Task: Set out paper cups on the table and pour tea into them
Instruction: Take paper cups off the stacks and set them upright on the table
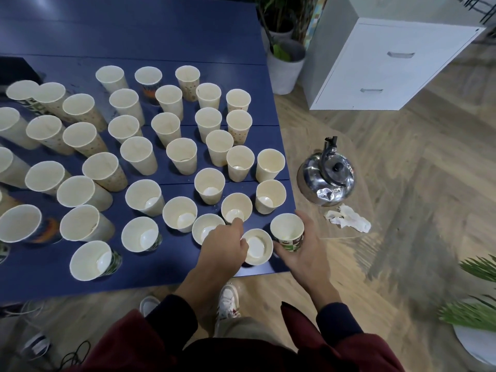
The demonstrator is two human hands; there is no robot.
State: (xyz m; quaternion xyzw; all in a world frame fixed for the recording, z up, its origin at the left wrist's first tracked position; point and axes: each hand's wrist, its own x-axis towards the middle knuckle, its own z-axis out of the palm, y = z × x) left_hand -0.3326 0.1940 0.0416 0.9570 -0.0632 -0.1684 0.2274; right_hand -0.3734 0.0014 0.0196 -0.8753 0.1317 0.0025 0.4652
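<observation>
Head cam: dark blue table (161, 36) packed w/ upright cream paper cups (182, 159). Left hand (224, 249) pinches the rim of a plain cream paper cup (259, 248) at the near edge. Right hand (306, 253) wraps a green-printed paper cup (286, 229) on the near-right corner. Shiny steel kettle (326, 181) sits off the right edge on a low pale wooden stand (298, 146), crumpled white tissue (349, 220) beside it.

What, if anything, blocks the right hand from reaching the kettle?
Likely reachable, yes: the kettle stands close by, off the table edge, with nothing standing between. But the right hand grips a patterned cup and must release it first.
</observation>
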